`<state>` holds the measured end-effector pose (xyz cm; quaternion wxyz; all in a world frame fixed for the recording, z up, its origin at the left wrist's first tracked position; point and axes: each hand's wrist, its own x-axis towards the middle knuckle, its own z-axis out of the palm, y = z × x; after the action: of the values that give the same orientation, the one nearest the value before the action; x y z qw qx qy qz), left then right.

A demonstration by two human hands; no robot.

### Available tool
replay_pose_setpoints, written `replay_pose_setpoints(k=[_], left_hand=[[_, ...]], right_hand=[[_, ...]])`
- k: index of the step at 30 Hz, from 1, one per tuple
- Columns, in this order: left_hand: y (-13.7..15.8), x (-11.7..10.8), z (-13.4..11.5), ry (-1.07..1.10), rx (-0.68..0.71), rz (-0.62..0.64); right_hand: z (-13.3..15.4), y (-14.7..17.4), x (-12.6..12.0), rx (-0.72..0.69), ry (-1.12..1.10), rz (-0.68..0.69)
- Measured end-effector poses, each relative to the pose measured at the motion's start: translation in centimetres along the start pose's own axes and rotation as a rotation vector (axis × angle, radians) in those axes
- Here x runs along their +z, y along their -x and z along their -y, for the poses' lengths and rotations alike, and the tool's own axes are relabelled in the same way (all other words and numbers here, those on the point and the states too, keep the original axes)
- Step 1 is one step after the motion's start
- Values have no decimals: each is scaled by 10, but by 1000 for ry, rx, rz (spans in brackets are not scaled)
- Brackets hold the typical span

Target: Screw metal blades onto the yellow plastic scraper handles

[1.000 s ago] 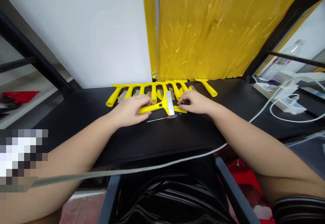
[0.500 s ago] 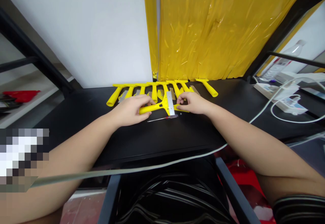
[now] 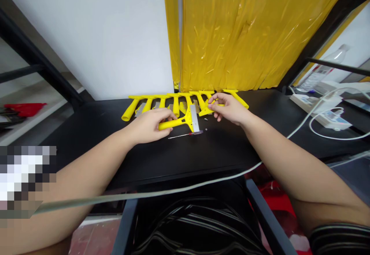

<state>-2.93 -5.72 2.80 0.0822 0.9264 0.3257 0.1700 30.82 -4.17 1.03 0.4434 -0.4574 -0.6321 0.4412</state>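
My left hand (image 3: 150, 126) is wrapped round the handle of a yellow scraper (image 3: 173, 123), which points right across the black table. Its broad metal blade (image 3: 194, 117) lies at the far end from my fingers. Pinched in my right hand (image 3: 228, 108) is a flat yellow plastic piece (image 3: 204, 110), partly covered by the fingers. Below the blade lies a thin screwdriver (image 3: 185, 135), its shaft towards the left. Small metal screws (image 3: 206, 119) rest on the table between the blade and my right hand.
Several yellow scraper handles (image 3: 147, 103) stand in a row along the back of the black table (image 3: 179, 158), with metal blades among them. A power strip (image 3: 326, 112) with white cables and a plastic bottle (image 3: 322, 70) are at the right. One cable (image 3: 202, 183) hangs across the front.
My right hand has moved away from the scraper blade, up and to the right, with the yellow piece. Small screws now show where it was. My left hand has stayed still.
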Motion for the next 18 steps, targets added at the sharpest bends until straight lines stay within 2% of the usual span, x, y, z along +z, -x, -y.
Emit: replay_pose_setpoints(k=[6, 10, 13, 18], left_hand=[[1, 1, 1, -21, -7, 3], [0, 0, -3, -23, 5, 11], [0, 0, -6, -13, 7, 21], [-1, 1, -10, -7, 28, 12]], right_hand=[[2, -2, -6, 13, -254, 33], [7, 2, 0, 162, -377, 128], [6, 4, 10, 228, -369, 163], [1, 4, 23, 157, -242, 178]])
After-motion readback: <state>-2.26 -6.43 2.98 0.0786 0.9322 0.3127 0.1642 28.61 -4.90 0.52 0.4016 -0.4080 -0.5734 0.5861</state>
